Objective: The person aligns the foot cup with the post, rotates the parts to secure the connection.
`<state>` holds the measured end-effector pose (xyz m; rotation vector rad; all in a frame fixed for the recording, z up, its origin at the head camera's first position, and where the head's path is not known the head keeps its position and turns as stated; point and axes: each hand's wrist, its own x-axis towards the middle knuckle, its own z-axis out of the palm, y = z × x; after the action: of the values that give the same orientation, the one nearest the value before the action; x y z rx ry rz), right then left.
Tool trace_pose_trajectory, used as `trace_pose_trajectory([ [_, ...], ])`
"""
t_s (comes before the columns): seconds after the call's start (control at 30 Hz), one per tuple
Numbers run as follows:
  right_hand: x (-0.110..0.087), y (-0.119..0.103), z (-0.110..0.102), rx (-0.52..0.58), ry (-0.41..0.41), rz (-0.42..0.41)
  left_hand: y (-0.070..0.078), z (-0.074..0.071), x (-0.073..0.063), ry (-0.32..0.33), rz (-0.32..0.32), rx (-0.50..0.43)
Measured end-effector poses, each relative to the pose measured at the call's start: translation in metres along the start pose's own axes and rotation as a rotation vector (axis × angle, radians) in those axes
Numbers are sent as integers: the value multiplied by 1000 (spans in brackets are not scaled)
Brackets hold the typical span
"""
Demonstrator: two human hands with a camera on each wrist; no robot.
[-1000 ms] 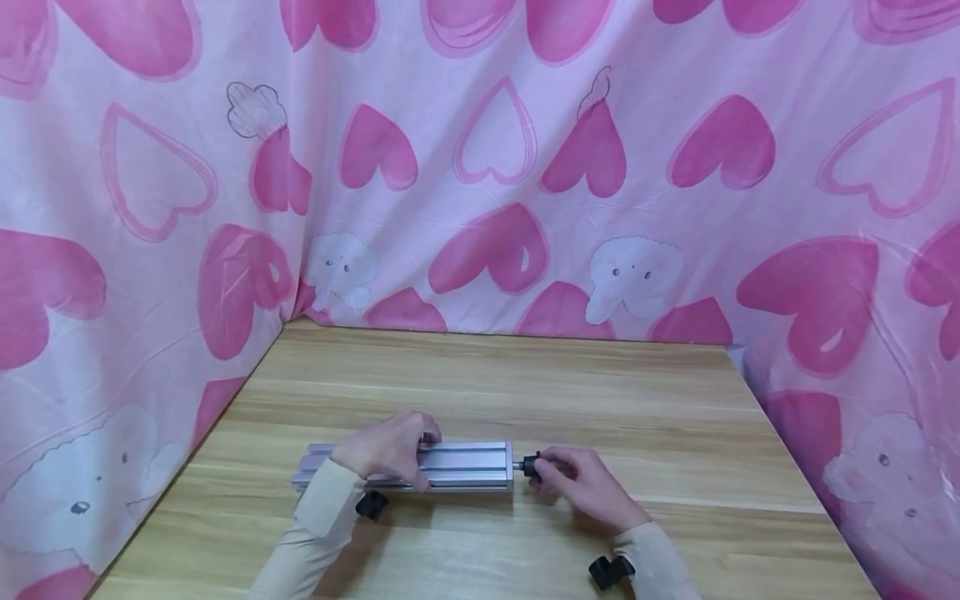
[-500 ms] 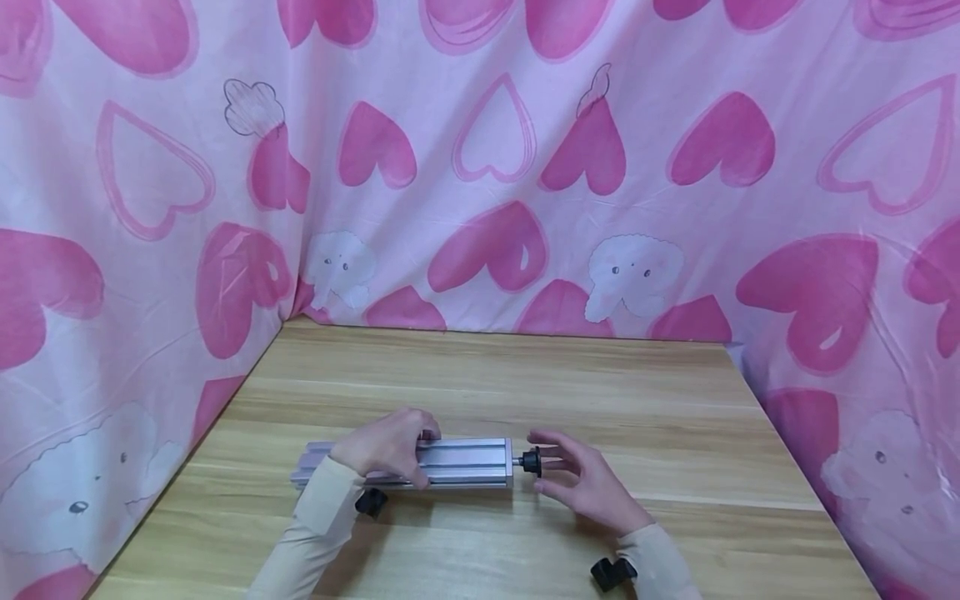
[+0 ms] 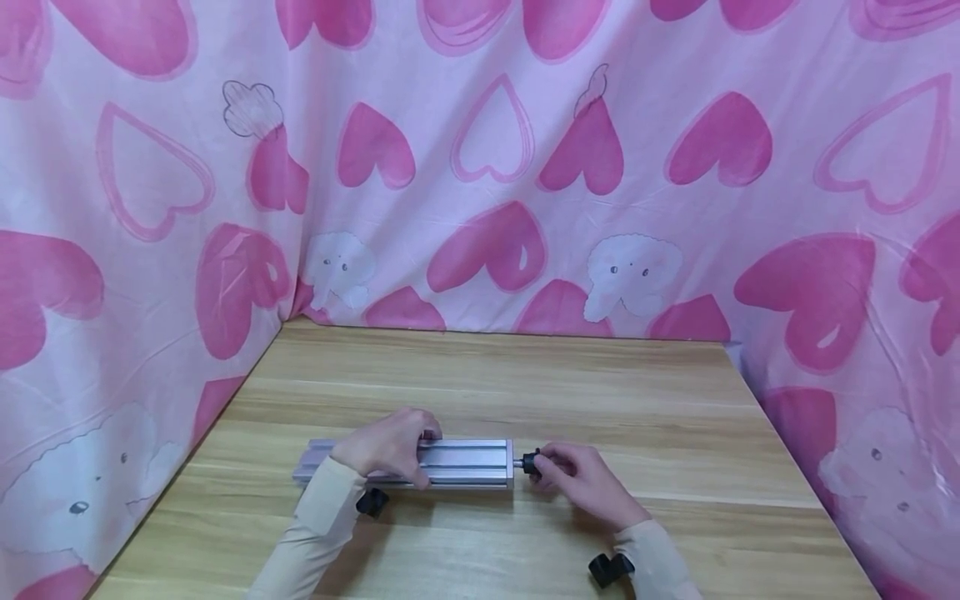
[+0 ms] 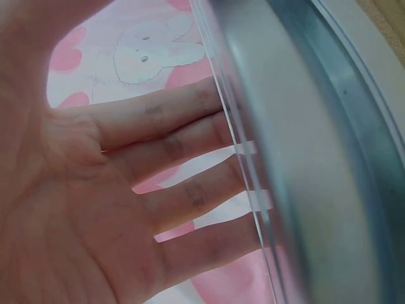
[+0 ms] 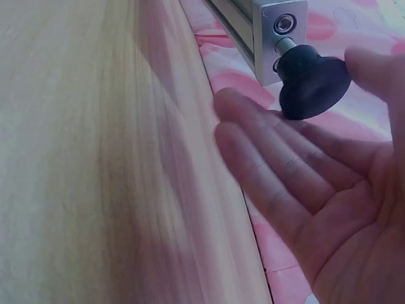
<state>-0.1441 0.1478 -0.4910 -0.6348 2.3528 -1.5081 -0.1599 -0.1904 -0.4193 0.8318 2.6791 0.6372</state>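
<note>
A silver aluminium profile (image 3: 465,463) lies lengthwise across the wooden table. My left hand (image 3: 390,447) grips it from above near its middle, thumb on the near side and fingers over the far side; the left wrist view shows the fingers reaching behind the metal. From the right end plate (image 5: 272,44) sticks out a threaded stem (image 5: 285,45) bearing a black levelling foot (image 5: 310,82). My right hand (image 3: 585,481) pinches this foot between thumb and index finger, while its other fingers extend below it in the right wrist view. Part of the stem's thread shows between plate and foot.
The wooden table (image 3: 480,383) is bounded at the back and sides by a pink heart-print curtain (image 3: 480,167). Black wrist mounts (image 3: 611,571) sit at both wrists. A bolt head (image 5: 285,24) shows in the end plate above the stem.
The right hand pinched the levelling foot one second ago, spread its fingers off it half a second ago, and now pinches it again. The left hand and profile stay put.
</note>
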Motion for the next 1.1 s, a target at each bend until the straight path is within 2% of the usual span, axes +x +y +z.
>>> trace_pose_trajectory([
  [0.17,0,0,-2,11,-47,4,0,0,2,-6,0,13],
  [0.37,-5,-2,-3,-40,5,6,0,-2,3,10,17,2],
  [0.5,-6,-4,-3,-22,28,-47,0,-2,4,14,29,6],
  [0.63,-5,-5,-4,8,16,-122,0,-1,4,7,27,4],
  [0.73,-6,-3,-4,3,13,-146,0,-1,5,4,19,6],
  [0.93,-5,0,-3,-58,23,-124,0,0,5,2,15,10],
  [1.1,-2,1,-3,-28,-23,-72,0,0,5,3,24,12],
])
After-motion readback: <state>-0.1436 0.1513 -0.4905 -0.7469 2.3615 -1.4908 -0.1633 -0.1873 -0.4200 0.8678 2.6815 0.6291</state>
